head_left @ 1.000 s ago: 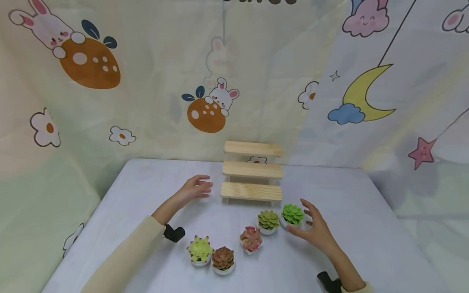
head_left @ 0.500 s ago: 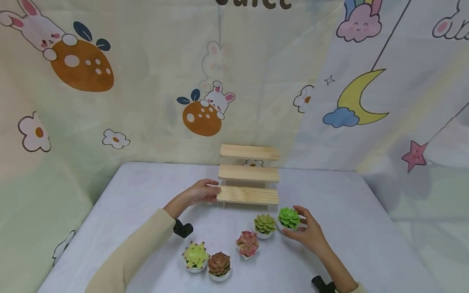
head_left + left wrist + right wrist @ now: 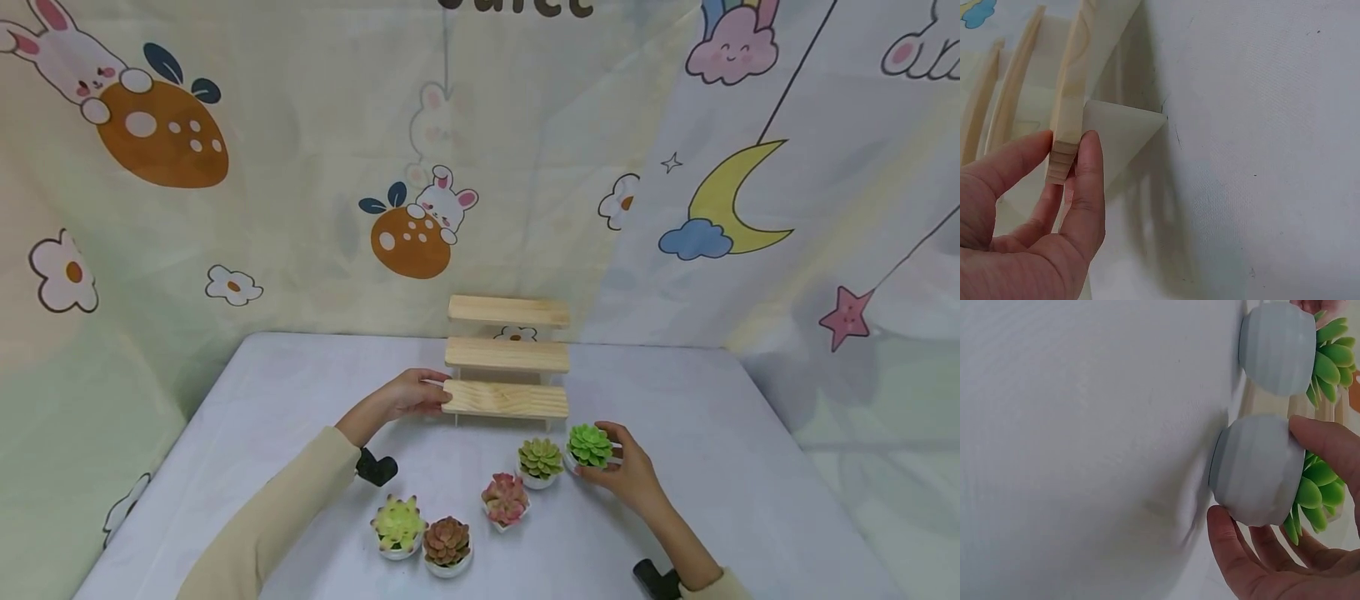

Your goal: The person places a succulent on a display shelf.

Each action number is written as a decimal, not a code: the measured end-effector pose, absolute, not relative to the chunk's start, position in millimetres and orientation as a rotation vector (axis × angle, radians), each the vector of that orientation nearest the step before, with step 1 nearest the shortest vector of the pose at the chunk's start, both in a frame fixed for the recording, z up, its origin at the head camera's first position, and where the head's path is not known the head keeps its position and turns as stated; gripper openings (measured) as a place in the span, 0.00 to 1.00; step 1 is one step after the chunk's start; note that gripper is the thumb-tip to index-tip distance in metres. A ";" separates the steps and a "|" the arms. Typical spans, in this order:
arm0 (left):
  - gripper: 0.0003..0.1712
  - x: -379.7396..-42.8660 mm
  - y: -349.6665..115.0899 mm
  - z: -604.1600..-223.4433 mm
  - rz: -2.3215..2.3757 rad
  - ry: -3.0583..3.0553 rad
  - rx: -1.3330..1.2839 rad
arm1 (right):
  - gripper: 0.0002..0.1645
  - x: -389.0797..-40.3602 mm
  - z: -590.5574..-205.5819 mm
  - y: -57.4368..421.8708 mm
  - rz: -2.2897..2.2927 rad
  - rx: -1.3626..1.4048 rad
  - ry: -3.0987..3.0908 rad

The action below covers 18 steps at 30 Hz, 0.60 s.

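Observation:
A three-step wooden display stand (image 3: 507, 356) stands at the back of the table. My left hand (image 3: 408, 393) pinches the left end of its lowest board (image 3: 1070, 106), thumb on one face and fingers on the other. At the right, my right hand (image 3: 633, 475) grips a bright green potted succulent (image 3: 590, 445). In the right wrist view, thumb and fingers curl round its white ribbed pot (image 3: 1257, 472), whose base is close against the tablecloth. Beside it sits an olive-green succulent (image 3: 540, 457), its pot near the held one.
A pink-red succulent (image 3: 506, 498) stands nearer the middle front. A brown succulent (image 3: 447, 541) and a yellow-green succulent (image 3: 398, 523) stand side by side at the front. Behind the white-covered table (image 3: 315, 358) hangs a printed cloth (image 3: 300, 167).
My left hand has moved right and taken hold of the lowest board's end. My right hand has closed in round the bright green succulent's pot. The head view has shifted slightly.

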<state>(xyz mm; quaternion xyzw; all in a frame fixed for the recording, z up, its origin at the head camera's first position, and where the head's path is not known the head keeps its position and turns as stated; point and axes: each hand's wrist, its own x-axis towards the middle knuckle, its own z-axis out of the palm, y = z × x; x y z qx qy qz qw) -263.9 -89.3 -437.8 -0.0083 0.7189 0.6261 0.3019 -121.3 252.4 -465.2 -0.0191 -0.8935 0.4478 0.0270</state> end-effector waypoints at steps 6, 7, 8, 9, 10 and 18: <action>0.30 -262.9 -90.2 -440.0 1.669 1.892 -0.084 | 0.46 -120.9 -466.4 253.0 1.370 -0.052 -2.757; 0.30 -262.8 -90.3 -439.9 1.673 1.889 -0.088 | 0.46 -120.9 -466.5 253.2 1.370 -0.052 -2.757; 0.30 -262.8 -90.4 -439.8 1.676 1.886 -0.089 | 0.46 -120.9 -466.6 253.2 1.375 -0.057 -2.756; 0.30 -262.7 -90.4 -439.4 1.677 1.885 -0.089 | 0.46 -120.8 -466.5 253.3 1.376 -0.055 -2.755; 0.30 -262.6 -90.4 -438.8 1.678 1.883 -0.086 | 0.46 -120.7 -466.3 253.3 1.377 -0.054 -2.753; 0.29 -261.7 -89.8 -435.9 1.689 1.889 -0.069 | 0.44 -118.0 -462.5 253.6 1.364 -0.080 -2.749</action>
